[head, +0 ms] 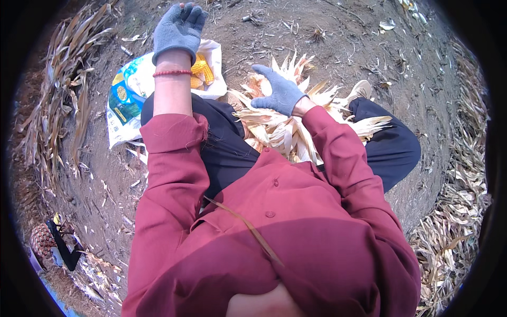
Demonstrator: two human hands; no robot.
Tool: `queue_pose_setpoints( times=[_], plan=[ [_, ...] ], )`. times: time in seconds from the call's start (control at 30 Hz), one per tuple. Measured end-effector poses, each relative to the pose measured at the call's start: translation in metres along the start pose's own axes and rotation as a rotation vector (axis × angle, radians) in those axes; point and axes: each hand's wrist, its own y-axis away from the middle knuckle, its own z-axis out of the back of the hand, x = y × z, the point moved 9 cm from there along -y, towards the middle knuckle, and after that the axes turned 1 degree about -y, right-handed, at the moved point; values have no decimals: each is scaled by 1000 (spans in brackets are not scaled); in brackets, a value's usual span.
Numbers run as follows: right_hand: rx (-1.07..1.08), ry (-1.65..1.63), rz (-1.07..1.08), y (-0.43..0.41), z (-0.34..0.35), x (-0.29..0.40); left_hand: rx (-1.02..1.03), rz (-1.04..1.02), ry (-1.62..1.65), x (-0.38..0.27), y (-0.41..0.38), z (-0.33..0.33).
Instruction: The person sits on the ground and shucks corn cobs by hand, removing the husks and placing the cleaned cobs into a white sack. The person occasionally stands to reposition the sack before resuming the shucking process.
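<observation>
My left hand (180,29), in a grey glove with fingertips bare, is raised beyond a white printed woven sack (136,75). Its fingers curl partly, and nothing shows in the palm. Several husked yellow corn cobs (204,71) show in the sack's mouth. In a matching glove, my right hand (281,91) spreads thumb and fingers in a C shape over a heap of pale dry corn husks (285,130) between my legs. A pale husk piece (265,86) shows in that gap; whether the glove touches it, I cannot tell.
Bare soil (245,35) with stubble and husk scraps surrounds me. Dry corn stalks (75,67) lie along the left, and a long bank of dry husks (451,198) runs down the right. Another person (55,241) is at the lower left. My shoe (360,89) rests beyond the husks.
</observation>
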Motion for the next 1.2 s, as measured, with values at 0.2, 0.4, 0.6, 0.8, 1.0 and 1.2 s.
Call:
queue_pose_setpoints(
  times=[0.2, 0.4, 0.6, 0.8, 1.0, 1.2],
  plan=[
    [602, -508, -85, -1, -55, 92, 13, 63, 58, 46, -39, -33],
    [311, 980, -636, 31, 61, -128, 90, -226, -561, -39, -27, -94],
    [143, 520, -561, 66, 32, -162, -67, -319, -1754, -115, -25, 33],
    [556, 647, -608, 53, -84, -157, -830, -62, -2002, -91, 59, 174],
    [1067, 507, -490, 115, -145, -233, -1085, 52, -1781, -65, 84, 222],
    [1524, 513, -519, 254, -143, -297, -1010, 87, -1751, -83, 65, 264]
  ],
)
